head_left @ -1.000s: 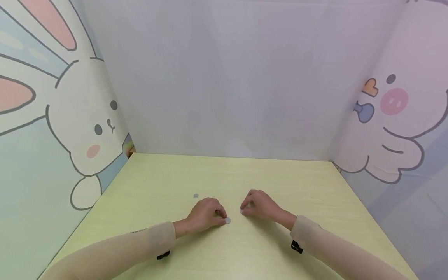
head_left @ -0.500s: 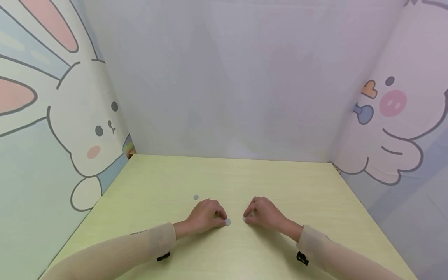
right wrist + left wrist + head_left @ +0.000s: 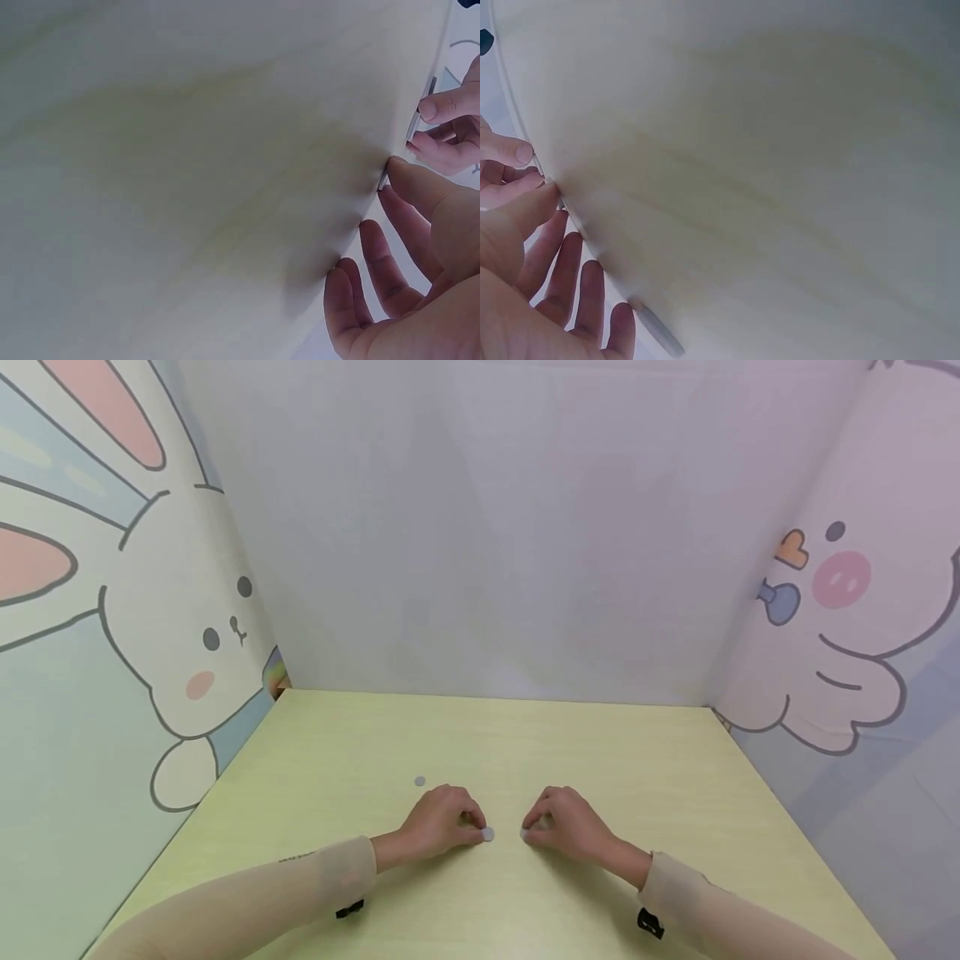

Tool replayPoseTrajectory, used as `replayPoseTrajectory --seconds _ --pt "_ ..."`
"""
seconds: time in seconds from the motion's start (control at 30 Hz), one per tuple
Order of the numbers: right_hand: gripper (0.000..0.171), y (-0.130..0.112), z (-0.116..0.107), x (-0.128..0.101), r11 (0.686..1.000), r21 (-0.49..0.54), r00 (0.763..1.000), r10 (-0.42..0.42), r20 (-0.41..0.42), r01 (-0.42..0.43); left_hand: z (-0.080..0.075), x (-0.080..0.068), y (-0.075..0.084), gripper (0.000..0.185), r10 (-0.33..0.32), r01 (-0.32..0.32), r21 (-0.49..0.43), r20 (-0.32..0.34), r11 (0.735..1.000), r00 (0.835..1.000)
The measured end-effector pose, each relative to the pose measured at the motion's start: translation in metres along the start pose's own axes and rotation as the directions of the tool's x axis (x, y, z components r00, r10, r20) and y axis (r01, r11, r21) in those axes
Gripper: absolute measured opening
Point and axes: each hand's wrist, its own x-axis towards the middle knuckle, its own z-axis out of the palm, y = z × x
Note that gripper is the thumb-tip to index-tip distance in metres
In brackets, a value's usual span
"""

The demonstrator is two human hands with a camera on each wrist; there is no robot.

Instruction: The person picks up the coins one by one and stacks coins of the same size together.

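In the head view my left hand [image 3: 442, 822] rests low over the table, thumb and index finger pinching the edge of a small silver-grey coin [image 3: 488, 834]. To its right, my right hand [image 3: 567, 823] pinches a similar coin [image 3: 524, 833] between thumb and fingertips, with most of it covered. The two coins lie a short gap apart, facing each other. A third coin [image 3: 420, 781] lies alone on the table beyond the left hand. The right wrist view shows the right hand's coin [image 3: 383, 178] edge-on, between thumb and index finger.
The pale yellow table [image 3: 360, 735] meets a plain light cloth backdrop [image 3: 480, 527] at the far side. Cloth side panels carry a cartoon rabbit [image 3: 180, 635] at the left and a white cartoon figure [image 3: 862, 635] at the right.
My right hand has slid back toward me and slightly right with its coin, now level with the left hand's coin. The left hand and the lone coin have stayed in place.
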Motion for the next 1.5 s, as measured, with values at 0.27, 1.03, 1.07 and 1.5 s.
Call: replayPoseTrajectory --seconds 0.27,1.03,1.07,1.5 --pt "0.009 -0.0009 0.0007 -0.0008 1.000 -0.001 1.000 0.009 0.008 -0.009 0.0013 0.0002 -0.0012 0.007 -0.003 0.003 0.013 -0.001 1.000 1.000" --pt "0.006 0.0053 -0.0017 -0.0037 0.999 0.034 0.999 -0.008 0.035 0.006 0.0005 0.0003 -0.0010 0.008 0.010 -0.010 0.017 -0.002 1.000 1.000" --pt "0.006 0.0056 -0.0017 -0.0037 0.999 0.033 0.999 -0.009 0.035 0.008 0.0006 0.0003 -0.0010 0.008 0.008 -0.008 0.018 -0.002 1.000 1.000" --pt "0.005 0.0076 -0.0013 -0.0041 0.999 0.047 0.999 0.011 0.042 -0.012 0.0000 -0.0002 -0.0001 0.008 -0.006 0.006 0.007 0.002 1.000 1.000"
